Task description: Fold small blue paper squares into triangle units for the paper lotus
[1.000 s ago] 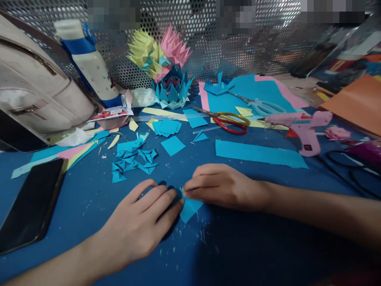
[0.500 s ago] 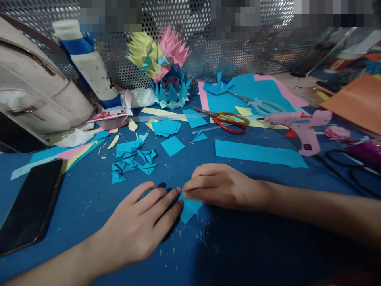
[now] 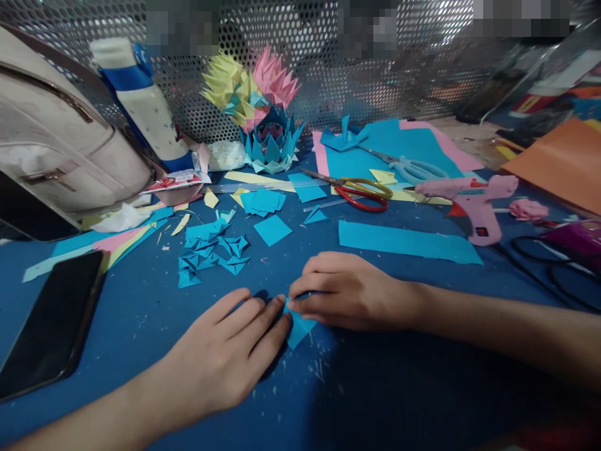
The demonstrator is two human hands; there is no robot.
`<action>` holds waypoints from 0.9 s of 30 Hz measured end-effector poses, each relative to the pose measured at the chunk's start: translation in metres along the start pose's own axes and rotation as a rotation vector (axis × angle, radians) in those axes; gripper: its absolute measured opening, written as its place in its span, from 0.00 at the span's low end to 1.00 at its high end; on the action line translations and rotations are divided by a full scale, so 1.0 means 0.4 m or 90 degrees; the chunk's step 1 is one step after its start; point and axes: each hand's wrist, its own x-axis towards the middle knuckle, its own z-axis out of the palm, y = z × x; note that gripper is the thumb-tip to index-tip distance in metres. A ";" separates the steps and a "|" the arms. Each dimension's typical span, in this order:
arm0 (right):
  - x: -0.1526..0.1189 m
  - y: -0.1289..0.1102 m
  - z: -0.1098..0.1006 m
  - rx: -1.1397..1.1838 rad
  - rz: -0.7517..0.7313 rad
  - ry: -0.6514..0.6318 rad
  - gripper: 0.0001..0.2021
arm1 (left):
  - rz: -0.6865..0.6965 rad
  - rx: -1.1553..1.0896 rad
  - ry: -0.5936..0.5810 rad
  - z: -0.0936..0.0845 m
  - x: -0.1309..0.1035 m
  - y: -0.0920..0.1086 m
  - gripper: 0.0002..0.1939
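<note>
A small piece of blue paper [image 3: 300, 330] lies flat on the table, partly hidden under my fingers. My left hand [image 3: 230, 344] grips its left corner, thumb and forefinger pressed close together on it. Against the upper edge, the fingertips of my right hand [image 3: 345, 291] pinch the paper, nearly touching the left fingertips. Just beyond my hands are a blue paper square [image 3: 273, 230] and a cluster of small folded blue pieces [image 3: 211, 250]. A long blue paper strip [image 3: 408, 241] lies past my right hand.
A black phone [image 3: 51, 326] lies at the left, near a bag [image 3: 61, 144] and a bottle [image 3: 150, 113]. Folded paper flowers [image 3: 272, 138] stand at the back. Red-and-yellow-handled scissors [image 3: 361, 193] and a pink glue gun [image 3: 479, 200] with a cable are at the right.
My right fingers have shifted slightly on the paper's edge, with the forefinger lifted a little. My left hand keeps its place on the paper. The camera view has moved slightly.
</note>
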 end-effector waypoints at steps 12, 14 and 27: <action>0.005 0.004 -0.028 -0.076 -0.018 -0.021 0.11 | -0.050 -0.057 -0.020 -0.005 0.006 0.003 0.19; 0.009 0.011 -0.038 -0.075 -0.042 -0.028 0.15 | -0.058 -0.068 -0.026 -0.005 0.005 0.002 0.19; 0.013 -0.001 -0.011 -0.089 -0.005 -0.055 0.16 | -0.086 -0.083 -0.043 -0.021 0.018 -0.001 0.19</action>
